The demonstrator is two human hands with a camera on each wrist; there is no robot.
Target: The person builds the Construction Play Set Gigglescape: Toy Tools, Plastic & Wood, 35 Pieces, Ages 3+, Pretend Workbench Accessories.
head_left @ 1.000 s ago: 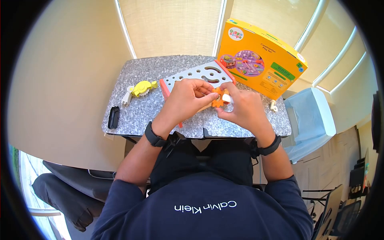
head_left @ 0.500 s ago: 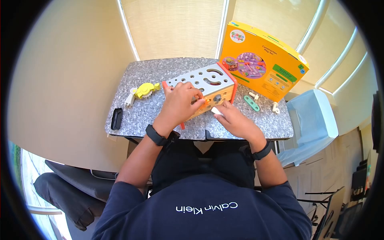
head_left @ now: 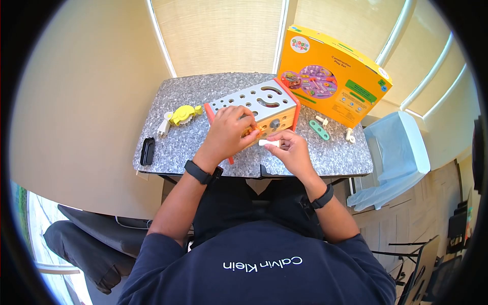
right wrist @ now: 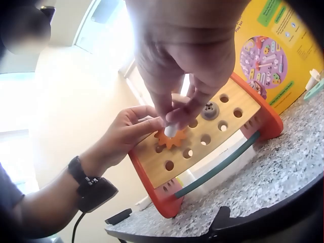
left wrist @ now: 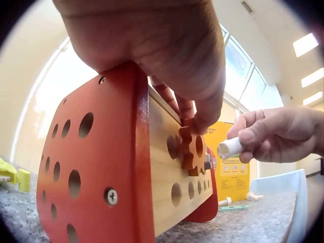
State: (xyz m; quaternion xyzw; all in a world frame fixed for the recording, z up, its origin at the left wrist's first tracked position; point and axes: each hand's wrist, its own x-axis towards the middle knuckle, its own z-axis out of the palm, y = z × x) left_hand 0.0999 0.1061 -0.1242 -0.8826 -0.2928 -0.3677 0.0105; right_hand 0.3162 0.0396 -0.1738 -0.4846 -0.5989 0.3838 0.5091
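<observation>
An orange toy gear (left wrist: pixel 188 157) stands flat against the holed wooden side panel (right wrist: pixel 197 144) of a toy workbench (head_left: pixel 239 97). My left hand (head_left: pixel 231 127) pinches the gear at its upper edge, its palm over the bench's red end board (left wrist: pixel 91 167). Between thumb and fingers, my right hand (head_left: pixel 294 152) holds a white peg (left wrist: pixel 230 147), one end pointed toward the gear's centre hole. In the right wrist view, the peg overlaps the gear's middle. A grey round knob (right wrist: pixel 210 110) sits in the same panel, beyond the gear.
Right of the bench lie a green holed strip (head_left: pixel 319 130), a white bolt (head_left: pixel 322 121) and other small white pieces (head_left: pixel 350 135). A yellow toy saw (head_left: pixel 183 115) and a black tray-like piece (head_left: pixel 147 151) are at left. The yellow box (head_left: pixel 330 76) stands behind.
The gear went from between both hands to the bench's side panel, held by the left hand. The right hand moved down, away, then back left toward the gear with the white peg.
</observation>
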